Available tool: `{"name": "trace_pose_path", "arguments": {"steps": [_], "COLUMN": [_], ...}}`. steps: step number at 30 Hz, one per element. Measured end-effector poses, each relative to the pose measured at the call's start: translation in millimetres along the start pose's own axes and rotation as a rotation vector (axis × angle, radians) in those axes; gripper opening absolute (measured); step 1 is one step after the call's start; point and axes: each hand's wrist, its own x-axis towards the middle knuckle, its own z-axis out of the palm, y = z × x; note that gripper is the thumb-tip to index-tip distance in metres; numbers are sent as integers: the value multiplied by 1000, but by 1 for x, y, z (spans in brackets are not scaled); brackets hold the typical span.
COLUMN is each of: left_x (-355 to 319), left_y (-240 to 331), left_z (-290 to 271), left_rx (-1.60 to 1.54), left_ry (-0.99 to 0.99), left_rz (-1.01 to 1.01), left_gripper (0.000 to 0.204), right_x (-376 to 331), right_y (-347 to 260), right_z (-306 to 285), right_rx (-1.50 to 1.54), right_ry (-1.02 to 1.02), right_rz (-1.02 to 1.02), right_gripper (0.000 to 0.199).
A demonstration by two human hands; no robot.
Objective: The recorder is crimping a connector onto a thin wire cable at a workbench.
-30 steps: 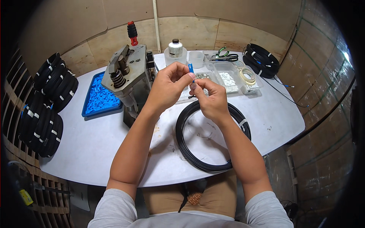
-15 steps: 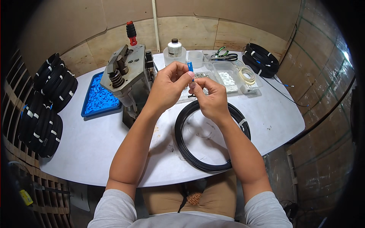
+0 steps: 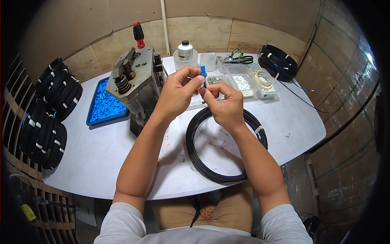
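Observation:
Between thumb and fingers, my left hand (image 3: 177, 92) pinches a small blue cable connector (image 3: 203, 70), which stands upright with its pale tip at the top. My right hand (image 3: 227, 106) is closed just below, its thumb and forefinger pinching the black cable at the connector's lower end; the fingers hide most of that join. Both hands are raised over the table, the fingertips close together. Underneath my right hand and forearm, a coil of black cable (image 3: 196, 153) lies flat, bound with a white band.
To the left stand a metal hand press (image 3: 142, 69) with a red-black handle and a blue tray (image 3: 89, 123) of small blue parts. Behind are a white bottle (image 3: 185, 52), clear boxes (image 3: 252, 94), a tape roll (image 3: 264, 80) and pliers (image 3: 243, 60). Black cable coils (image 3: 50, 134) flank the table (image 3: 93, 162).
Both hands keep their grip and have hardly moved. The connector is turned slightly between the fingers, and the view has shifted a little.

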Motion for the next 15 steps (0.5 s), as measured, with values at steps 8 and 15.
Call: {"name": "trace_pose_path", "arguments": {"steps": [8,15], "left_x": [-3,-2], "left_y": [6,2], "left_z": [3,6], "left_rx": [-114,-4], "left_ry": [-93,-13], "left_rz": [73,95], "left_gripper": [18,23], "right_x": [3,3], "right_y": [8,9], "right_z": [-2,-3], "right_rx": [362,389], "right_ry": [-157,-140], "right_rz": [196,250], "right_gripper": [16,20]}}
